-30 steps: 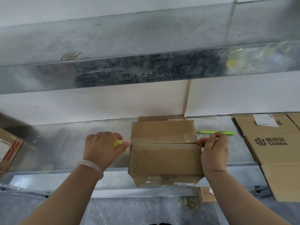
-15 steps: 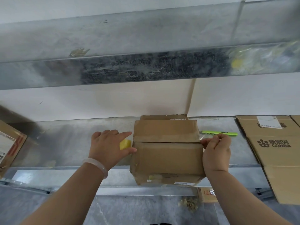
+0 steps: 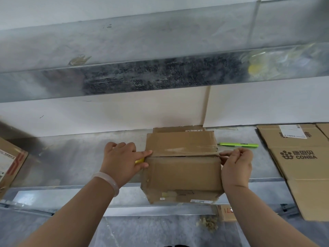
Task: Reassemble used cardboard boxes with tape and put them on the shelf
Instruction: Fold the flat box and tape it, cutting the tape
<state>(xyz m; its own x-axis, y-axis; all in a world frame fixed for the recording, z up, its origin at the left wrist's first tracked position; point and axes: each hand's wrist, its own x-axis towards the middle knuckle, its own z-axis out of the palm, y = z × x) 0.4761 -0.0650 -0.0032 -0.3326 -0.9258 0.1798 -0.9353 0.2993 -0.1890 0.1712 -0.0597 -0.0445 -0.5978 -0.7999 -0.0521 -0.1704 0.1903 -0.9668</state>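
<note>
A brown cardboard box (image 3: 181, 173) stands on the metal shelf (image 3: 71, 157), its front hanging over the shelf edge. Clear tape (image 3: 185, 150) runs along the seam between its top flaps. My left hand (image 3: 121, 161) is at the box's left edge, its index finger stretched onto the tape end. A small yellow object (image 3: 139, 160) is tucked between that hand's thumb and fingers, mostly hidden. My right hand (image 3: 236, 168) pinches the tape's other end at the box's right edge.
A green pen-like tool (image 3: 238, 144) lies on the shelf behind my right hand. Flattened CONBA boxes (image 3: 299, 157) are stacked at the right, and another box (image 3: 10, 161) stands at far left. An upper metal shelf (image 3: 142, 77) hangs overhead.
My left hand has slid right to the box's left edge, and its index finger now lies on the tape. My right hand stays pinching at the right edge.
</note>
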